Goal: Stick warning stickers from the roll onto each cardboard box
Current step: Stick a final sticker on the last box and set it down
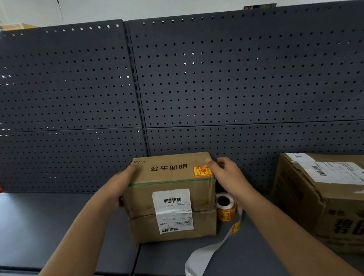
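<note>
Two hands hold one cardboard box (171, 201) that stands in the middle of the dark tabletop (44, 229), close in front of a grey pegboard wall (237, 82). The left hand (120, 183) clasps the left side of the box near its upper edge. Its thumb lies flat on the top face and the other fingers go down along the side, where I cannot see them fully. The grip here is closed around the edge. The right hand (223, 171) is at the upper right corner of the box. Its thumb presses on the top face just beside the corner and its fingers curve behind the right edge, so this grip is also closed on the box, but more loosely.

A red and yellow warning sticker (202, 171) is on the top face, at the right end, just beside the right thumb. A thin green band (170, 182) runs along the front edge of the top. On the front face there is a white shipping label (173, 210) with barcodes, and it crosses the seam between the flaps.

The sticker roll (226, 207) stands on the tabletop just beside the right side of the box, under the right forearm. A white backing strip (204, 255) hangs from it and runs over the front edge of the tabletop; one yellow sticker is on the strip near the roll.

A second, bigger cardboard box (331, 197) stands well apart at the right, with white labels on its top.
</note>
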The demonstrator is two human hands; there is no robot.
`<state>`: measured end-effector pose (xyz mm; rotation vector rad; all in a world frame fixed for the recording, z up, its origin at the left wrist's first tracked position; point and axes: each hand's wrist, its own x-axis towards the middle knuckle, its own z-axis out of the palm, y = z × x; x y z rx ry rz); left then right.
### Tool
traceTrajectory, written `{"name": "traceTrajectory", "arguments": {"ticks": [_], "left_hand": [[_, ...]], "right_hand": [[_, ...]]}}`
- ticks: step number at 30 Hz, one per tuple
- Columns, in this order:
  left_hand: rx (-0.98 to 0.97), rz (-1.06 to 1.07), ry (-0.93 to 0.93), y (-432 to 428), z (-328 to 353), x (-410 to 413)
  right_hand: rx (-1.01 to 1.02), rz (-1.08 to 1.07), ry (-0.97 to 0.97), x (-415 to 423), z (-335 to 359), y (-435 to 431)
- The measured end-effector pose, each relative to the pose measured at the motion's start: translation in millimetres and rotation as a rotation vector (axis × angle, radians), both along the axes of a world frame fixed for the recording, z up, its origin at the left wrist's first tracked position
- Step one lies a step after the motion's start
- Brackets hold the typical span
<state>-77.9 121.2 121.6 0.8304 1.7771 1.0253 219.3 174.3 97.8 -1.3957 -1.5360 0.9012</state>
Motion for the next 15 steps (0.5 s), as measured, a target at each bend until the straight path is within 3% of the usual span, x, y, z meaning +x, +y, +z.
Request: {"name": "traceTrajectory", "arguments": {"ticks": [2,8,15], "left_hand": [[-0.004,-0.026,-0.119,-2,-2,3],[0.053,-0.096,-0.136,-11,-3,1],[0.368,-0.165,-0.238,-40,-17,-22]], "right_hand": [[-0.053,0.047,0.004,-3,-3,-3],[0.003,0.110,0.016,-4,-3,-19],[0.093,0.204,0.138,-4,-10,-47]]}}
